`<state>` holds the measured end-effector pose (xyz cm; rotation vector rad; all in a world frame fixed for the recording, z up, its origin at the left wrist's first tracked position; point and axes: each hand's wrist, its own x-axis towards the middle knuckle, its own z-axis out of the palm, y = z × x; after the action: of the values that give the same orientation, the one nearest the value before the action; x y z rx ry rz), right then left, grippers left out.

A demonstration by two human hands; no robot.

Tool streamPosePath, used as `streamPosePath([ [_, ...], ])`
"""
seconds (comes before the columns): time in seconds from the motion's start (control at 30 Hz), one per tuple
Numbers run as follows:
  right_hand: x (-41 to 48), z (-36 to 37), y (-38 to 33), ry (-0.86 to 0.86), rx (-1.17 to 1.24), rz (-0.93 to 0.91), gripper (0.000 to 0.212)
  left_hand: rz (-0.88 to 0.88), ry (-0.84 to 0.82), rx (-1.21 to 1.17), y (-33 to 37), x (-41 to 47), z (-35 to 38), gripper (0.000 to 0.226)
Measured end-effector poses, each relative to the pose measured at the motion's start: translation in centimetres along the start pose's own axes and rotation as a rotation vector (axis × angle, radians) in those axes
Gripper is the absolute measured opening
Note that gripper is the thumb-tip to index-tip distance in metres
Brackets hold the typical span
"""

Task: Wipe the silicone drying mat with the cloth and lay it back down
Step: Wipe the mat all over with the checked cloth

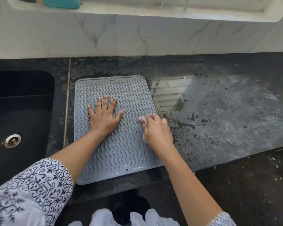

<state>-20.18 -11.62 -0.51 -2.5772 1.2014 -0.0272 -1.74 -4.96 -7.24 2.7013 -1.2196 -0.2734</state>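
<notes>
Clutching the cloth (pixel 142 120), right hand (pixel 155 129) sits at mat (pixel 121 150) edge; left hand (pixel 104 115) pressed flat, fingers spread

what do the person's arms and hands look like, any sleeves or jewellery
Both hands, left hand and right hand, are bare, with no visible rings or bracelets. The forearms are uncovered; white sleeves printed with dark scrolling floral patterns end near the elbows.

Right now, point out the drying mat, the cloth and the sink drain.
drying mat (pixel 131 149), head view, on its bare ribbed middle.
cloth (pixel 142 119), head view, on the pale bunch showing past the right hand's fingers.
sink drain (pixel 12 140), head view, on the metal strainer.
</notes>
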Motion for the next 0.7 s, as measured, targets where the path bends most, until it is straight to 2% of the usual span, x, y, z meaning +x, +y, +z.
streamPosePath([
  [0.07, 3.8, 0.8, -1.1, 0.113, 0.002, -0.003, 0.040, -0.006, 0.007, 0.005, 0.0, 0.0, 0.0, 0.067],
  [0.23, 8.7, 3.8, -2.0, 0.060, -0.174, -0.024, 0.045, -0.008, 0.021, 0.020, 0.0, 0.1, 0.1, 0.066],
  [0.4, 5.1, 3.2, -1.0, 0.074, -0.160, -0.035, 0.044, -0.007, 0.010, 0.010, 0.0, 0.1, 0.1, 0.067],
  [0.57, -1.9, 0.9, 0.1, -0.111, -0.145, -0.016, 0.030, 0.003, 0.006, -0.002, -0.1, 0.0, 0.1, 0.067],
  [0.63, -2.3, -0.5, 0.4, -0.179, -0.053, 0.023, 0.028, 0.004, 0.012, -0.005, -0.2, 0.0, 0.1, 0.068],
  [0.7, -0.6, -1.4, -0.3, -0.108, 0.096, 0.102, 0.029, 0.005, 0.011, -0.005, -0.1, 0.1, 0.1, 0.068],
])
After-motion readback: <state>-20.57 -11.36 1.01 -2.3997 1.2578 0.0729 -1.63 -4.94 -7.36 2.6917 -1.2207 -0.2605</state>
